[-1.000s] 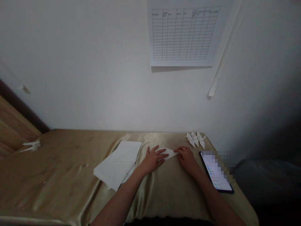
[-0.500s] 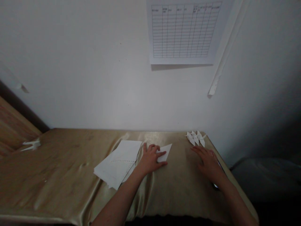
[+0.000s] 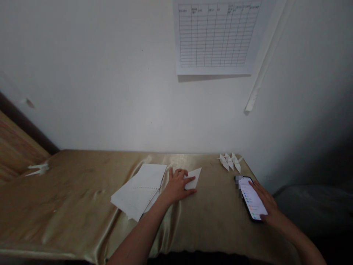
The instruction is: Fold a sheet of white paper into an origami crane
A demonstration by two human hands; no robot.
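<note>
My left hand (image 3: 178, 186) lies spread over a small folded sheet of white paper (image 3: 194, 176), pressing it to the table. The sheet's pointed right end shows past my fingers; the rest is covered. At the right, a phone (image 3: 252, 200) with a lit screen rests on the cloth, showing a list. My right hand (image 3: 264, 202) reaches over the phone's right edge, fingers stretched out and thumb near its lower corner. Above the phone sit several folded white paper figures (image 3: 230, 162) side by side.
A stack of white paper (image 3: 140, 189) lies left of my left hand. A gold cloth (image 3: 82, 198) covers the table, which meets the wall (image 3: 110, 92). Another white paper piece (image 3: 38, 169) is at the far left. A printed chart (image 3: 213, 36) hangs above.
My right hand has moved right, off the area below the paper figures, to the phone's right edge. The phone is now uncovered with its screen visible. My left hand has stayed put.
</note>
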